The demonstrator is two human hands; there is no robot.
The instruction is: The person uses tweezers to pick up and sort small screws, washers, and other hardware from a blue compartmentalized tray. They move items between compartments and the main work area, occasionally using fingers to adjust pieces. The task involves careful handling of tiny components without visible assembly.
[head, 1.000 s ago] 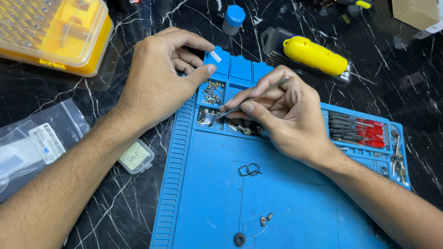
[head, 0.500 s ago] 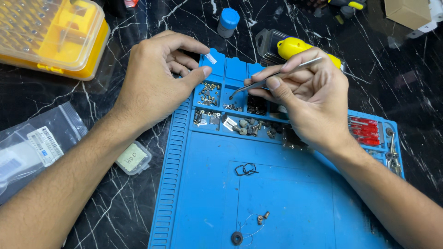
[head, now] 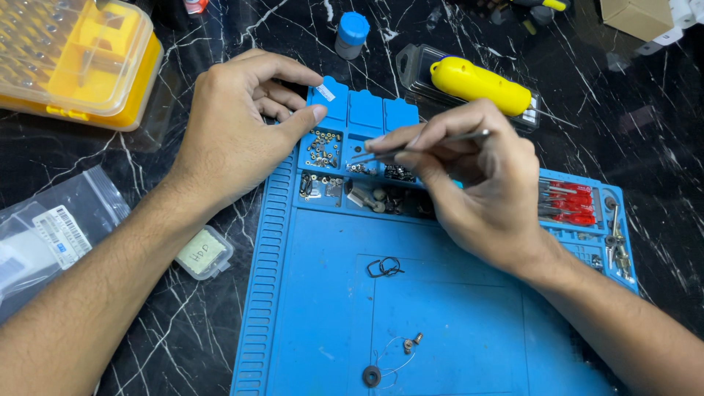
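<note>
Over the mat's [head: 323, 308] small tray compartments, the right hand [head: 484, 191] pinches tweezers [head: 411, 149] closed-fingered, tips hovering just above the screws [head: 323, 147] in the upper cells; whether they grip a part is too small to tell. Left hand [head: 235, 139] rests half-curled, holding nothing, thumb on the mat's top edge to steady it. Good practice, I judge: keep that brace, lower the tips slowly into one cell, and squeeze lightly so a screw cannot flick onto the tabletop [head: 183, 323]
</note>
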